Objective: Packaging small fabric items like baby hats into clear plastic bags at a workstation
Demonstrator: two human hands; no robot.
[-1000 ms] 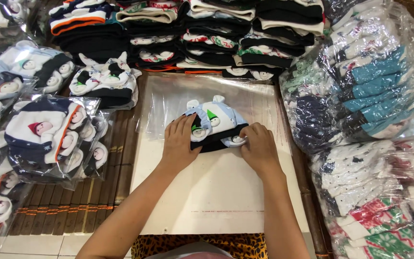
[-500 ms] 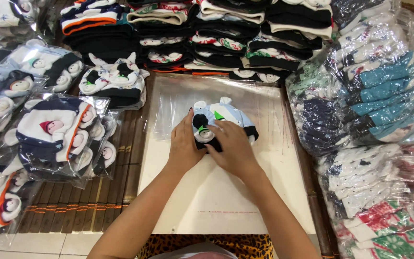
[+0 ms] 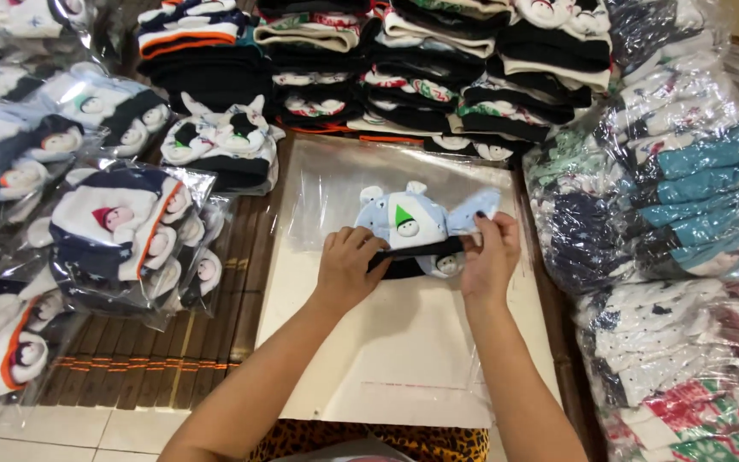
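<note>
Right now both hands are on one small bundle of light-blue socks, printed with a green triangle and little white faces and crossed by a dark band. It lies flat near the far end of a pile of clear plastic bags, which sits on a white sheet over a slatted mat.

The left hand is curled, its fingers pressed together on the left end of the dark band. The right hand pinches the right edge of the blue fabric between thumb and fingertips, closed on the cloth. Judging by this pose, the step in hand is squaring up and tidying the folded bundle on top of the bags; it is not inside a bag.

A next move calls for keeping the fold pressed flat with one hand while the other lets go, since the soft fabric looks ready to spring open.

Sealed packs of similar socks lie to the left, stacks of unbagged folded socks sit at the back, and large wrapped bales are piled on the right.
</note>
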